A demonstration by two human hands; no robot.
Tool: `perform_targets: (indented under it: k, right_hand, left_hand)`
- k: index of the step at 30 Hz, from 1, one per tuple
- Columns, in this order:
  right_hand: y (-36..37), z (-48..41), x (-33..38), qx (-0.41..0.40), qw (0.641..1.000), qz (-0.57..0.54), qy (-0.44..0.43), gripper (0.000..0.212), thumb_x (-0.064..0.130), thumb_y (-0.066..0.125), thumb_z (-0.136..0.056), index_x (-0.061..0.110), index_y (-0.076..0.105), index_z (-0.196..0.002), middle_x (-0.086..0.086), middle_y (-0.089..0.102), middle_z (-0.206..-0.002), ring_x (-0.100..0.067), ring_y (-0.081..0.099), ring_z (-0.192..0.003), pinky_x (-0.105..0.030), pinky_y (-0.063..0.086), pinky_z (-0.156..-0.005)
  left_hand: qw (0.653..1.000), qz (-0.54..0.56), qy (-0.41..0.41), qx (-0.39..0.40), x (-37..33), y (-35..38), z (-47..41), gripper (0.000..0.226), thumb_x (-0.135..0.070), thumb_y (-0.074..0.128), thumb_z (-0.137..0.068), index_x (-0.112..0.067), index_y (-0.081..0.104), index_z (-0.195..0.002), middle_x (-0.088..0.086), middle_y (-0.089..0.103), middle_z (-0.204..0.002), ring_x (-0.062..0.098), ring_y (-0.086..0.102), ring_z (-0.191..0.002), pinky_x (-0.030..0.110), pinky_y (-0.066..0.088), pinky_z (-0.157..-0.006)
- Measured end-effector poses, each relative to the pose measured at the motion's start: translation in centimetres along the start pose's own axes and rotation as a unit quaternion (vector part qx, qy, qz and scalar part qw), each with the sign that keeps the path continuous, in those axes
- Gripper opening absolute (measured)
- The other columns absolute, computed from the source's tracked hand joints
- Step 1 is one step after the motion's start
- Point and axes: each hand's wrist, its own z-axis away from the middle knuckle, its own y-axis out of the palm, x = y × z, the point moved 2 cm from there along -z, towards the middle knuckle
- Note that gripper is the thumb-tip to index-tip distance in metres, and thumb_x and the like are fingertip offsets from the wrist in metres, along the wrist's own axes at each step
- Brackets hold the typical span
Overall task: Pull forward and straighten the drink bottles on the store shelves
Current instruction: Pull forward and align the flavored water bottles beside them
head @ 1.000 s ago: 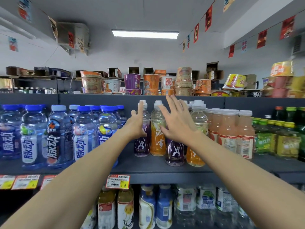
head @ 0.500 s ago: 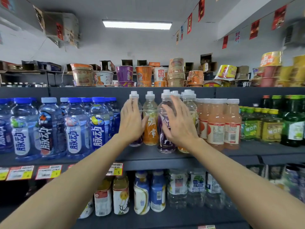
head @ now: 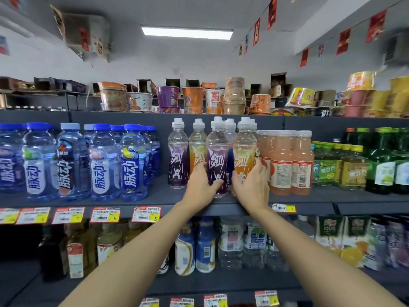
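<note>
- Purple bottle (head: 217,160) is standing upright at the front lip of the middle shelf (head: 155,201); clear plastic, white sport cap, purple label with white lettering.
- Orange bottle (head: 244,156) is standing just to its right, same shape and cap, orange label, also near the front edge.
- Left hand (head: 200,185) is wrapping the lower part of the purple bottle, fingers curled round its left side, thumb across the front.
- Right hand (head: 252,185) is gripping the lower part of the orange bottle, fingers bending around its right side; whether the thumb is touching the purple bottle too is hard to tell.
- Two more bottles of the same kind (head: 178,156) are sitting further back on the left, leaving bare dark shelf in front of them.
- Blue-capped bottles (head: 99,160) are filling the left of the shelf, close to the front edge.
- Pinkish juice bottles (head: 287,162) are standing just right of the orange bottle, almost touching the right hand.
- Green glass bottles (head: 380,165) are lining up at the far right.
- Price tags (head: 146,214) are hanging along the shelf lip; noodle cups (head: 192,98) are stacked on the shelf above.
</note>
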Motion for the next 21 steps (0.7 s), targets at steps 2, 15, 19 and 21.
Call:
perform_targets:
  k: [2, 15, 19, 21]
  right_hand:
    - [-0.1, -0.2, -0.1, 0.012, 1.000, 0.001, -0.004, 0.077, 0.045, 0.066, -0.087, 0.006, 0.031, -0.143, -0.015, 0.049, -0.133, -0.028, 0.042, -0.123, -0.041, 0.041, -0.099]
    - [3.8, 1.6, 5.5, 0.124, 0.987, -0.079, -0.062, 0.087, 0.059, 0.068, -0.084, 0.011, 0.030, -0.147, -0.007, 0.045, -0.139, -0.022, 0.043, -0.130, -0.037, 0.038, -0.106]
    - [4.6, 1.4, 6.4, 0.167, 0.979, -0.089, -0.073, 0.093, 0.060, 0.072, -0.079, 0.012, 0.030, -0.148, -0.007, 0.047, -0.140, -0.023, 0.045, -0.130, -0.041, 0.039, -0.109]
    - [4.5, 0.9, 6.0, 0.221, 0.968, -0.099, -0.071, 0.103, 0.062, 0.078, -0.072, 0.015, 0.028, -0.149, -0.004, 0.051, -0.140, -0.021, 0.050, -0.127, -0.042, 0.043, -0.106]
  left_hand:
    - [1.000, 0.002, 0.003, -0.003, -0.1, -0.3, 0.2, 0.074, -0.031, 0.078, -0.084, -0.007, 0.040, -0.143, 0.008, 0.055, -0.136, 0.021, 0.054, -0.124, 0.042, 0.046, -0.106]
    - [0.997, -0.041, -0.035, -0.048, 4.5, -8.1, 1.5, 0.068, -0.032, 0.080, -0.081, -0.012, 0.044, -0.136, -0.006, 0.059, -0.109, 0.014, 0.063, -0.101, 0.037, 0.054, -0.093]
    - [0.998, -0.014, -0.042, -0.051, 5.3, -9.0, 2.2, 0.070, -0.032, 0.080, -0.082, -0.011, 0.044, -0.138, -0.003, 0.060, -0.119, 0.014, 0.061, -0.109, 0.036, 0.052, -0.097]
    - [0.998, -0.014, -0.045, -0.034, 5.6, -9.2, 2.6, 0.077, -0.034, 0.084, -0.078, -0.010, 0.043, -0.139, 0.000, 0.060, -0.124, 0.013, 0.059, -0.112, 0.031, 0.050, -0.097]
